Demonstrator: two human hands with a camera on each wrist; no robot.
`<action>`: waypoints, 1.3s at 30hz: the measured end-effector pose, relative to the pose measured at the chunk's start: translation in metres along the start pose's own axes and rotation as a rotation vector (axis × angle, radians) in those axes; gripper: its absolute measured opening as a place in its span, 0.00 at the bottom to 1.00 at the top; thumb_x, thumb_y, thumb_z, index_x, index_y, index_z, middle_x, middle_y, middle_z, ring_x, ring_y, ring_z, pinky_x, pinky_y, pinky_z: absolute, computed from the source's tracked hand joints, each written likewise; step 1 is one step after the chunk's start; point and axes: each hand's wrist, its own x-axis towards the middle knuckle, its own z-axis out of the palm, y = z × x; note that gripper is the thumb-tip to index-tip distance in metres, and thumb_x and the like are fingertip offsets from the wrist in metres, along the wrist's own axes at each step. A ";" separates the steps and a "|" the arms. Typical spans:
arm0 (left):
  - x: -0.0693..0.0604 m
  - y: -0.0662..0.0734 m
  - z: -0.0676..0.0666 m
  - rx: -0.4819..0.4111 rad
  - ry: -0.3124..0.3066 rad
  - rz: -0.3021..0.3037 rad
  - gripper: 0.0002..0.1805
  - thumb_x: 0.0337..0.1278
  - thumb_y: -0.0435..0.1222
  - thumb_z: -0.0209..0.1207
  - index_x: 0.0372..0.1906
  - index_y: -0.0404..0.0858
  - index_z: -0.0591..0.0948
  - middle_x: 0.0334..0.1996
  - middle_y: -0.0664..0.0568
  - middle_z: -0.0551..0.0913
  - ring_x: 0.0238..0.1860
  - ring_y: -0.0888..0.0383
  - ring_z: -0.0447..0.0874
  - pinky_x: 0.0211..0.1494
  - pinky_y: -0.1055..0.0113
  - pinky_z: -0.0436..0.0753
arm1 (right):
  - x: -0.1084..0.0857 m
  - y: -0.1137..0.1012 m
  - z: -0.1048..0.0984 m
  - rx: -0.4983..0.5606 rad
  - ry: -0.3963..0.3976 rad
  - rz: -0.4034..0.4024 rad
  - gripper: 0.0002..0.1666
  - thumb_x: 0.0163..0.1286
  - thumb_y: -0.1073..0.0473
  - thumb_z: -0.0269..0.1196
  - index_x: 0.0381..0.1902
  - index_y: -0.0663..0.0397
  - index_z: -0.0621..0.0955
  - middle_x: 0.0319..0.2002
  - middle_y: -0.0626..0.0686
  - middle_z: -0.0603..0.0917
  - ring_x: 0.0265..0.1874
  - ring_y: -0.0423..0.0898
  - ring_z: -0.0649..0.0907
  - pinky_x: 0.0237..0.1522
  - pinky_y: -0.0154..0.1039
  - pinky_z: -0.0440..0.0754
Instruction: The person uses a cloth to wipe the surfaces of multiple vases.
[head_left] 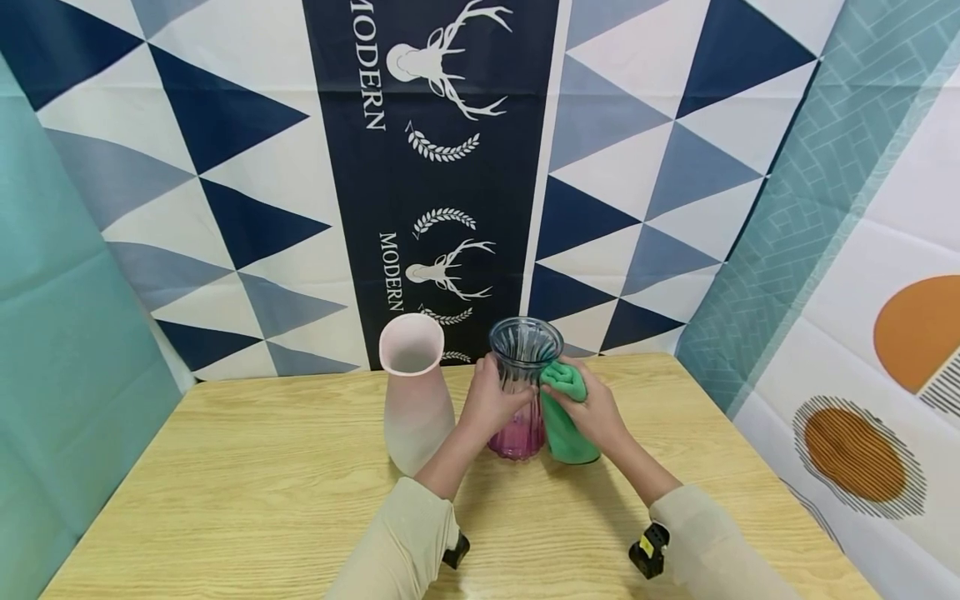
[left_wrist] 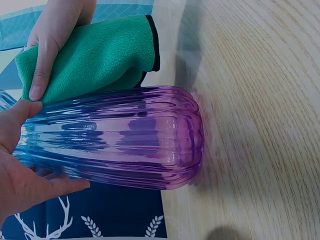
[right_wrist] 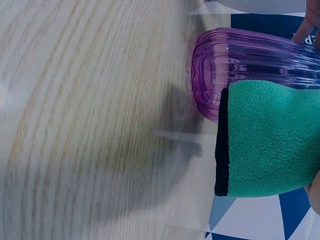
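A ribbed glass vase (head_left: 518,433), blue at the rim and fading to pink-purple at the base, stands upright near the back of the table. My left hand (head_left: 491,402) grips it around the neck from the left, thumb in front. In my right hand (head_left: 597,408) is a green cloth (head_left: 567,429) with a dark edge, pinched at its top and hanging down against the vase's right side. The left wrist view shows the cloth (left_wrist: 105,55) along the ribbed side of the vase (left_wrist: 125,137). The right wrist view shows the cloth (right_wrist: 272,140) partly covering the vase (right_wrist: 220,65).
A pale pink and white vase (head_left: 417,417) stands upright just left of my left hand. The wood-grain table (head_left: 285,500) ends at a patterned back wall covering (head_left: 255,192). Hanging coverings also line the left (head_left: 67,333) and right (head_left: 840,375) sides.
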 end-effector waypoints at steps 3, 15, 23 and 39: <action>-0.001 0.000 0.000 -0.003 0.000 0.008 0.40 0.44 0.42 0.67 0.61 0.29 0.64 0.52 0.39 0.70 0.56 0.46 0.72 0.63 0.52 0.73 | -0.001 0.001 0.000 0.000 -0.016 0.004 0.29 0.60 0.57 0.67 0.58 0.53 0.72 0.51 0.61 0.80 0.50 0.59 0.80 0.47 0.55 0.80; 0.000 0.001 0.000 -0.004 -0.011 0.005 0.40 0.44 0.41 0.67 0.62 0.30 0.63 0.52 0.39 0.70 0.57 0.46 0.72 0.64 0.52 0.72 | -0.003 0.007 0.000 -0.011 -0.046 0.007 0.30 0.60 0.56 0.66 0.60 0.52 0.72 0.55 0.62 0.78 0.54 0.61 0.78 0.50 0.57 0.77; 0.001 0.001 0.001 -0.002 -0.010 -0.006 0.39 0.45 0.41 0.67 0.61 0.30 0.64 0.52 0.40 0.70 0.57 0.47 0.72 0.64 0.52 0.72 | -0.007 0.013 0.004 -0.010 -0.061 0.000 0.29 0.60 0.56 0.66 0.59 0.51 0.73 0.55 0.60 0.79 0.54 0.59 0.78 0.49 0.57 0.78; 0.001 0.002 0.000 0.007 -0.010 -0.016 0.39 0.45 0.41 0.67 0.62 0.30 0.64 0.52 0.40 0.70 0.56 0.47 0.72 0.63 0.51 0.72 | -0.018 0.025 0.009 -0.010 -0.110 0.040 0.29 0.58 0.55 0.67 0.58 0.50 0.73 0.55 0.59 0.79 0.53 0.58 0.79 0.49 0.55 0.78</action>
